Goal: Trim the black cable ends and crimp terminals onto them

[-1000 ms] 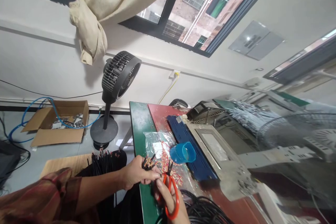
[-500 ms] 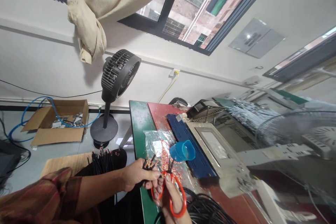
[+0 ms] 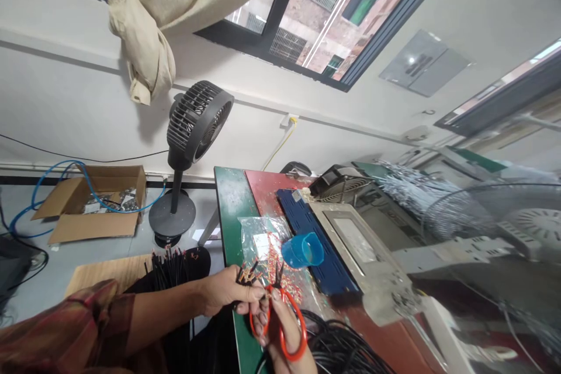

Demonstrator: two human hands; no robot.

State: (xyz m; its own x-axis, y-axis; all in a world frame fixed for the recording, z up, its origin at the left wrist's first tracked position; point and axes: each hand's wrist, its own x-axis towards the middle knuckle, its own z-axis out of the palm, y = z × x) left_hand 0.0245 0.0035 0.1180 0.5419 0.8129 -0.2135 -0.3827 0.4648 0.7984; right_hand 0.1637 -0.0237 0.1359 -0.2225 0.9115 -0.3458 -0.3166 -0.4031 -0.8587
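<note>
Orange-handled scissors (image 3: 277, 288) in my right hand's (image 3: 290, 330) grip have their loops spread wider than a second ago, just beside the black cables (image 3: 249, 276) pinched in my left hand (image 3: 227, 291), whose bared ends I should hold steady, fingertips clear of the blades. Reddish scraps (image 3: 275, 254) litter a plastic bag (image 3: 250, 227) on the green-and-red table (image 3: 233, 191), near a blue cup (image 3: 302, 250); beyond, a fan (image 3: 197, 123) stands by the wall (image 3: 254, 143).

Orange-handled scissors (image 3: 293, 300), slightly parted, are beside bunched black wires (image 3: 249, 276).
</note>
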